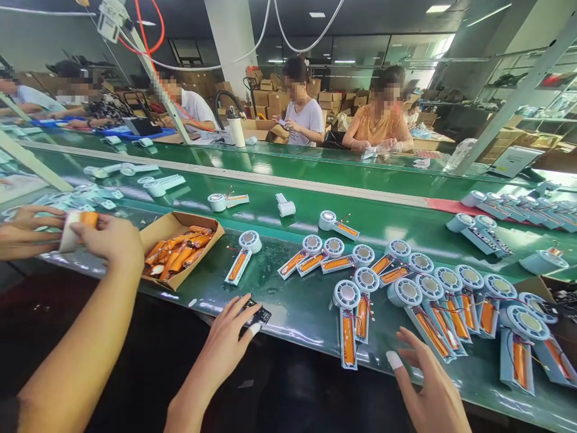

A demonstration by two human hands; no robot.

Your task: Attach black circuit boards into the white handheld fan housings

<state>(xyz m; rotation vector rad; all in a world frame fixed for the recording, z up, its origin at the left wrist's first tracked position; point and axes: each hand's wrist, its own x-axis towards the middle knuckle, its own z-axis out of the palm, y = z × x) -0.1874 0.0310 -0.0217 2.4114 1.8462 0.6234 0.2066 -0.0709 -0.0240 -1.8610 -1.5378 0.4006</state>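
My left hand (225, 340) reaches over the table's front edge, fingers spread, beside a small black circuit board (258, 314) that it partly covers. White covers sit on both thumbs. My right hand (426, 382) hovers at the front edge with its fingers apart and nothing in them. Just beyond it lie several light-blue fan units (406, 292) with orange batteries in their open handles. Two such units (347, 294) lie close together between my hands. Another single unit (249, 242) rests farther back, above my left hand.
At the left, a co-worker's hands (106, 234) hold a white-and-orange piece near a cardboard box (215, 243) of orange batteries. A green conveyor belt (392, 221) carries fan units. Several people sit across it.
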